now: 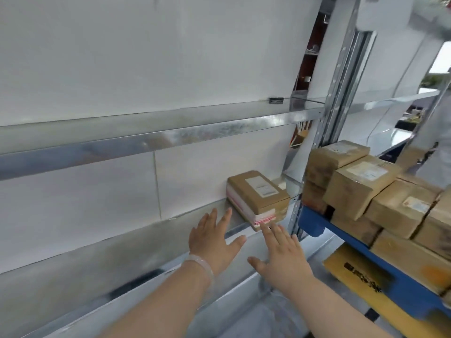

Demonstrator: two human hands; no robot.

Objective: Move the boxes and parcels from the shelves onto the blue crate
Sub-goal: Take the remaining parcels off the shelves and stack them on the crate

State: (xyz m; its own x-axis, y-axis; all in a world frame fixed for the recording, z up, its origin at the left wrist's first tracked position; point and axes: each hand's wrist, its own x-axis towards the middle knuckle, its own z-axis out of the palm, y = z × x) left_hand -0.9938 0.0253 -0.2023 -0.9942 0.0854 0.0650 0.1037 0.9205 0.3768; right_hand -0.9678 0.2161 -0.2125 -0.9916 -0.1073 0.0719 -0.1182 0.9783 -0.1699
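A brown cardboard box (258, 196) with a white label and pink-and-white tape sits at the right end of the metal shelf (151, 237), against the white wall. My left hand (214, 237) is open, fingers spread, just left of and below the box, apart from it. My right hand (283, 254) is open too, its fingertips at the box's near bottom corner. The blue crate (314, 222) stands to the right, with several brown parcels (361, 184) stacked on it.
An upper metal shelf (170, 132) runs above the box, with a small black object (276, 100) on it. A perforated steel upright (334, 98) separates shelf and crate. A yellow-brown carton (361, 276) lies under the crate. A lower shelf tray (244, 311) is beneath my arms.
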